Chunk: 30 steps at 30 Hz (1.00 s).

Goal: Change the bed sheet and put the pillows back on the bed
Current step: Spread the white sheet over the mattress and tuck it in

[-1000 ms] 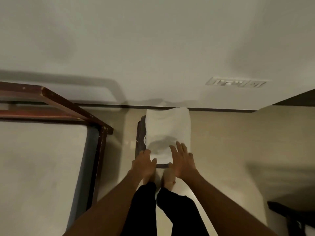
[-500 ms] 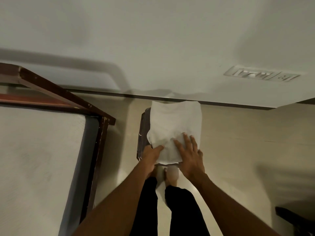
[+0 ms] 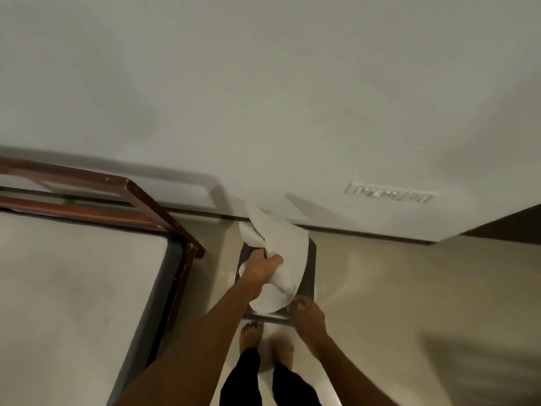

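A folded white sheet [image 3: 288, 256] hangs bunched over a small dark stool [image 3: 309, 276] by the wall. My left hand [image 3: 262, 266] grips the sheet near its middle and lifts it off the stool. My right hand [image 3: 307, 313] is lower, at the sheet's near corner by the stool's front edge, fingers curled; whether it holds cloth I cannot tell. The bed [image 3: 73, 294] lies at the left with a bare pale mattress and a dark wooden frame [image 3: 164, 218]. No pillows are in view.
A pale wall [image 3: 263, 98] with a switch plate [image 3: 386, 194] stands straight ahead. Glossy beige floor [image 3: 395, 303] spreads to the right. My bare feet [image 3: 265, 344] stand just before the stool. A narrow gap separates the stool from the bed frame.
The sheet lay flat and folded on the stool under both hands. Now my left hand has gathered it and raised it, and my right hand has slipped back to the near corner.
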Tool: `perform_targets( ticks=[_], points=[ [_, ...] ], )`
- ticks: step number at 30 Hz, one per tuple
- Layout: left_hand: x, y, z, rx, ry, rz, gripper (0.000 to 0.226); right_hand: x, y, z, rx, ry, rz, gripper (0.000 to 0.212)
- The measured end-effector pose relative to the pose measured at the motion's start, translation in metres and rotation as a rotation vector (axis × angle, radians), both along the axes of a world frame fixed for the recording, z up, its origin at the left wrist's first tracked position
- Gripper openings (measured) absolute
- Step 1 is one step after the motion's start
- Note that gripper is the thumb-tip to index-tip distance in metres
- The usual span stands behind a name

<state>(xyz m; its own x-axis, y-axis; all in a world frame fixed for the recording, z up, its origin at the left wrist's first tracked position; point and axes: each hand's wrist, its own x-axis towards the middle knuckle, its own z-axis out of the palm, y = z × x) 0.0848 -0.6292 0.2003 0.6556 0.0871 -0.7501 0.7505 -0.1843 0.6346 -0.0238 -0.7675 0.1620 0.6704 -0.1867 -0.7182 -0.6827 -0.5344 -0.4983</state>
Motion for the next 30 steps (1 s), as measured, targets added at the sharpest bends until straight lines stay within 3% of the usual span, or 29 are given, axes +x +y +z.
perform_targets(
  ticks=[2, 7, 9, 11, 15, 19, 22, 24, 27, 30],
  points=[
    [-0.001, 0.004, 0.036, 0.040, -0.071, -0.045, 0.038, -0.012, 0.006, 0.014, 0.030, 0.019, 0.012, 0.028],
    [-0.011, 0.033, 0.119, 0.032, -0.230, -0.069, 0.033, -0.015, 0.026, 0.047, 0.025, -0.190, 0.205, 0.102],
    [-0.017, 0.052, 0.146, 0.022, -0.249, -0.065, 0.030, -0.011, 0.041, 0.071, 0.003, -0.317, 0.297, 0.121],
    [-0.031, 0.074, 0.174, 0.007, -0.256, -0.016, 0.032, -0.014, 0.060, 0.090, -0.066, -0.463, 0.361, 0.126],
    [-0.068, 0.130, 0.225, -0.029, -0.262, 0.073, 0.042, -0.025, 0.113, 0.133, -0.029, -0.723, 0.340, 0.113],
    [-0.110, 0.197, 0.262, -0.028, -0.287, 0.178, 0.066, -0.044, 0.176, 0.162, 0.132, -0.789, 0.465, 0.128],
    [-0.136, 0.237, 0.285, -0.028, -0.309, 0.219, 0.065, -0.060, 0.213, 0.174, 0.226, -0.774, 0.592, 0.122],
    [-0.163, 0.276, 0.295, -0.007, -0.301, 0.252, 0.060, -0.075, 0.235, 0.189, 0.331, -0.754, 0.673, 0.101],
    [-0.198, 0.334, 0.305, 0.053, -0.279, 0.277, 0.070, -0.079, 0.269, 0.215, 0.440, -0.755, 0.722, 0.068],
    [-0.243, 0.391, 0.318, 0.125, -0.248, 0.301, 0.063, -0.082, 0.324, 0.243, 0.430, -0.899, 0.669, 0.042]
  ],
)
